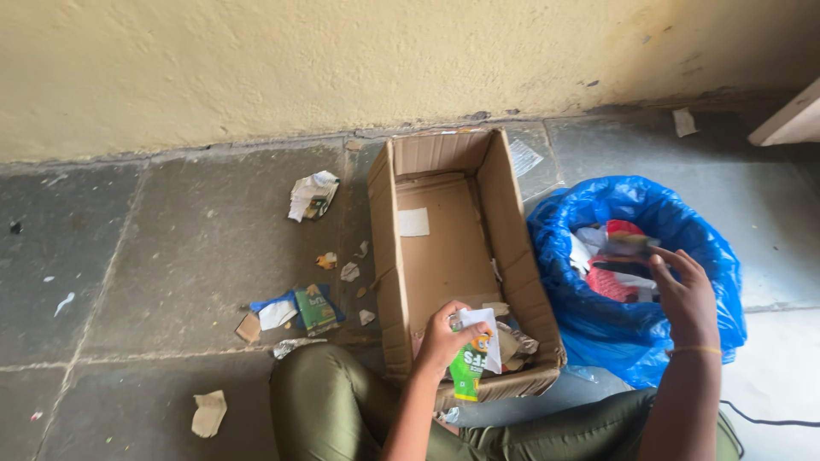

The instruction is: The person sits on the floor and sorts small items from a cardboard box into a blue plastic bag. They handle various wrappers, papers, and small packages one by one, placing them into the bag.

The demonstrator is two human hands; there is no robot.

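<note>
Stone floor (171, 256) by a yellow wall: left hand (444, 337) fingers pinch a green wrapper (470, 363) over the box (444, 248); right hand (683, 294), fingers spread, hovers over the blue bag (615, 333).

This looks like a plain corner of a house or yard where rubbish gets sorted. A rough yellow painted wall (342, 60) stands at the far side over a floor of big grey stone slabs (171, 256). Torn scraps of paper and card (312, 195) lie scattered on the left
</note>
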